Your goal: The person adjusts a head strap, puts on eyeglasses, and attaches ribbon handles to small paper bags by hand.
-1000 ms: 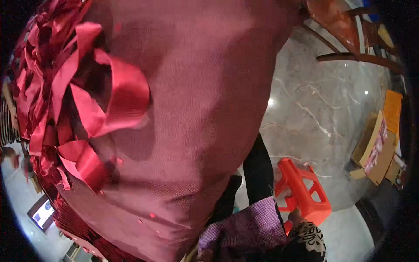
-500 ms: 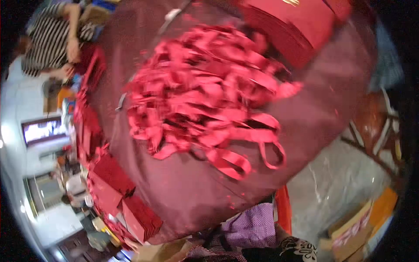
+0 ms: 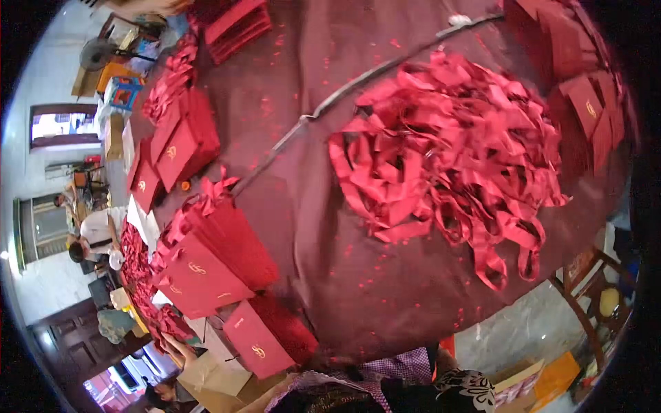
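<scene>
Neither my left hand nor my right hand can be made out. At the bottom edge are my purple checked clothing (image 3: 403,365) and a black-and-white patterned sleeve (image 3: 468,387); a bare forearm shows just left of the clothing, its hand out of sight. A large tangled heap of red ribbon loops (image 3: 454,144) lies on the dark red tablecloth (image 3: 344,275) before me. Closest to my left side is a stack of red paper bags (image 3: 258,341) with gold print. Behind it stand further red bags (image 3: 206,265) with ribbon handles.
More red bags (image 3: 186,148) stand at the table's left, others (image 3: 589,110) at the far right. A dark seam (image 3: 358,82) crosses the tablecloth. Cardboard boxes (image 3: 213,375) sit lower left. A wooden chair (image 3: 585,296) is at right. Another person (image 3: 100,230) works at left.
My view has swung left, so the ribbon heap now sits further right in the picture. More bags show at the left. No hand action is visible.
</scene>
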Action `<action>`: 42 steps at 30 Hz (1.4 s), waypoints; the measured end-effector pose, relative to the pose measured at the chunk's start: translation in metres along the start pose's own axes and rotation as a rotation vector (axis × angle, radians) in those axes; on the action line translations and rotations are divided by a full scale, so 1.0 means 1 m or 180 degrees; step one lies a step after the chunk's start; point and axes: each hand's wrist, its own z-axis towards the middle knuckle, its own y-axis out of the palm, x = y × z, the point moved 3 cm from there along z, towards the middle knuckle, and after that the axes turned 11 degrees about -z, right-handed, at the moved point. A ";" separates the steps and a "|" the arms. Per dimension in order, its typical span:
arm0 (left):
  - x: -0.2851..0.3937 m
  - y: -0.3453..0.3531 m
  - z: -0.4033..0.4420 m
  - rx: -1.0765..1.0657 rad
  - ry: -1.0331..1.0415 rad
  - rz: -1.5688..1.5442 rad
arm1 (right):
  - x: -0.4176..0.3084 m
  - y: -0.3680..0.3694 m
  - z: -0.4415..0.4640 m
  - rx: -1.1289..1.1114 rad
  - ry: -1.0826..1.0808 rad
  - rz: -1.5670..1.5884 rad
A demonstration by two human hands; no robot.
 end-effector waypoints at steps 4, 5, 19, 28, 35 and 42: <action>-0.007 -0.013 -0.018 0.0255 -0.0276 -0.0195 | 0.006 -0.028 0.019 -0.0036 -0.0038 -0.0193; -0.003 -0.007 -0.017 0.0289 -0.0331 -0.0253 | 0.009 -0.037 0.028 -0.0045 -0.0050 -0.0254; 0.050 0.122 0.072 0.0115 0.0074 -0.0735 | 0.047 -0.128 0.066 -0.0127 -0.0266 -0.0944; 0.035 0.166 0.076 0.0537 0.0670 -0.1083 | 0.081 -0.193 0.090 0.0137 -0.0757 -0.1723; -0.012 0.087 -0.009 0.1158 0.1328 -0.1662 | 0.068 -0.241 0.035 -0.0277 -0.0938 -0.2436; -0.009 -0.012 -0.090 0.4260 0.1831 -0.1832 | -0.152 -0.298 -0.185 -0.0993 -0.3109 -0.1676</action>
